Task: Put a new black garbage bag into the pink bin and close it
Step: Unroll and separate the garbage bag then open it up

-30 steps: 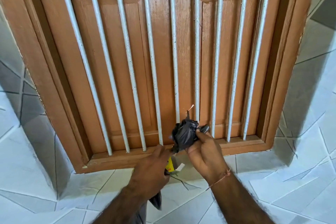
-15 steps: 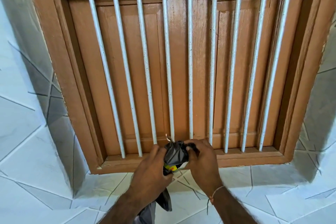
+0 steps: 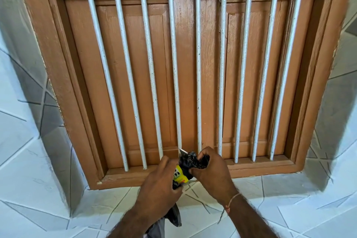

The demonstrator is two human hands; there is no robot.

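a brown wooden window frame (image 3: 58,91) filled most of the view, its shutters (image 3: 135,83) closed behind a row of pale metal bars (image 3: 198,67) that ran from top to bottom. pale grey-white tiles (image 3: 29,170) with thin dark lines covered the wall around and below it.

low in the middle, just in front of the sill (image 3: 260,169), both hands met on a bundle of black garbage bags (image 3: 188,161). the left hand (image 3: 158,189) gripped the lower part of the bundle, its fingers curled round it where a yellow label (image 3: 178,176) showed between the two hands. the right hand (image 3: 211,172) pinched the crumpled black plastic at the top, thumb and fingers closed on it. a small pale strip (image 3: 182,151) stuck up from the top of the bundle; it may have been part of the wrapper, though the view was too small to be sure. a loose fold of dark plastic (image 3: 175,216) hung down below the left wrist. a thin thread band (image 3: 232,200) circled the right wrist. the bundle was held up in the air, near the foot of the middle bars and apart from the tiles below.
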